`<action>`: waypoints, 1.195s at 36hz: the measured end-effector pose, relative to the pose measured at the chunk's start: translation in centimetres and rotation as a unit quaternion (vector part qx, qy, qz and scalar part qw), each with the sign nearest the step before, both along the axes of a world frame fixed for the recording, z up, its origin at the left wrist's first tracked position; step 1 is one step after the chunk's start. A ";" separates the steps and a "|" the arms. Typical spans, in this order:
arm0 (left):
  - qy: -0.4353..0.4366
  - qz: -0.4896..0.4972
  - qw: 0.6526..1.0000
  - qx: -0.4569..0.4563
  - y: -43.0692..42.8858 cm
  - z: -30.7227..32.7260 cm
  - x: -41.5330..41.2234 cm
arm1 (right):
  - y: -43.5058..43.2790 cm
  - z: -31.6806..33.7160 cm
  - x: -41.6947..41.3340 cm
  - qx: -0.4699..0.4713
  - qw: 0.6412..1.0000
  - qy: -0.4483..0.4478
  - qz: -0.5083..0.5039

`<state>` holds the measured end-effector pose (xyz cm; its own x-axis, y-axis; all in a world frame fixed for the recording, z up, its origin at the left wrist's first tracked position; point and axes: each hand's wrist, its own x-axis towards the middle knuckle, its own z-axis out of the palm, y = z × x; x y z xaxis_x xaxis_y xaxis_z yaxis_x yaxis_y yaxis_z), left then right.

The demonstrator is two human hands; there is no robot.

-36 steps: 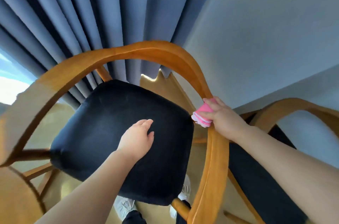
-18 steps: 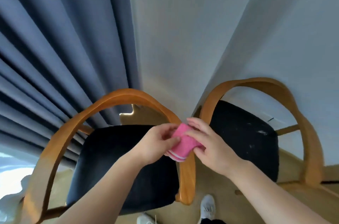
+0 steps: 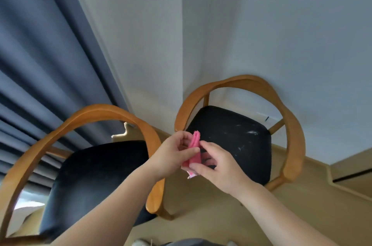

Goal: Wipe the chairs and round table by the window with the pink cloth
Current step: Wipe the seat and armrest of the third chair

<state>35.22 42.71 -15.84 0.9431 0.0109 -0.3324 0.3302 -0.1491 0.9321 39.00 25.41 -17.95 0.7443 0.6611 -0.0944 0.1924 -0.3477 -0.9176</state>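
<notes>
Pinching with the left hand the upper part of the small folded pink cloth, thumb and curled fingers closing on its edge. Gripping the lower end of the same cloth with the right hand, thumb on top and fingers curled under it. Holding the cloth upright in the air between the two hands, in front of the two chairs and, as far as visible, touching neither. Probably refolding or turning the cloth to find a fresh side, so pausing between wiping steps and not wiping at this moment. Facing the right-hand chair with curved light-brown wooden armrest and black cushioned seat, carrying pale dusty marks on the cushion. Seeing just beside it the left-hand chair of the same wood with dark seat, standing before the grey-blue pleated curtain. Not finding the round table anywhere in this view. Judging the next move as needing the cloth in one hand only, then bringing it down flat on the marked cushion or the armrest, pressing enough to lift the dust
</notes>
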 end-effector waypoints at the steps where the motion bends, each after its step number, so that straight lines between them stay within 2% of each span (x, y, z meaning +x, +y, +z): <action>1: 0.000 0.000 1.000 0.009 -1.7 -0.3 0.2 | -1.6 -0.2 0.1 0.005 1.000 0.015 -0.004; 7: 0.017 0.020 0.999 0.022 -10.0 -1.2 1.1 | -9.8 -1.1 1.6 -0.013 0.999 0.042 -0.012; 11: 0.037 0.021 0.999 0.033 -12.4 -1.6 1.7 | -12.7 -1.3 3.2 -0.056 0.997 0.041 -0.027; 14: 0.046 0.029 0.997 0.050 -13.1 -1.9 2.3 | -13.5 -1.1 4.3 -0.043 0.996 0.083 -0.003; 17: 0.054 0.026 0.997 0.055 -13.2 -2.4 3.1 | -13.3 -1.4 4.7 -0.041 0.990 0.124 0.044; 21: 0.075 0.027 0.994 0.073 -12.5 -3.6 4.1 | -12.4 -3.9 5.9 -0.139 0.987 0.066 -0.037; 24: 0.098 0.018 0.991 0.086 -11.2 -4.8 5.2 | -11.7 -5.0 8.0 -0.212 0.970 0.078 -0.092; 28: 0.133 -0.014 0.984 0.115 -9.1 -7.0 7.0 | -9.6 -5.2 12.0 -0.276 0.953 0.061 -0.111; 32: 0.162 0.021 0.977 0.139 -6.9 -10.0 9.3 | -7.4 -6.1 15.8 -0.272 0.950 0.053 -0.143; 36: 0.163 0.053 0.974 0.150 -4.8 -12.2 10.9 | -5.5 -7.9 19.1 -0.288 0.948 0.035 -0.130; 43: 0.188 0.113 0.971 0.092 -2.8 -15.5 12.0 | -3.0 -10.4 22.4 -0.294 0.951 0.026 -0.088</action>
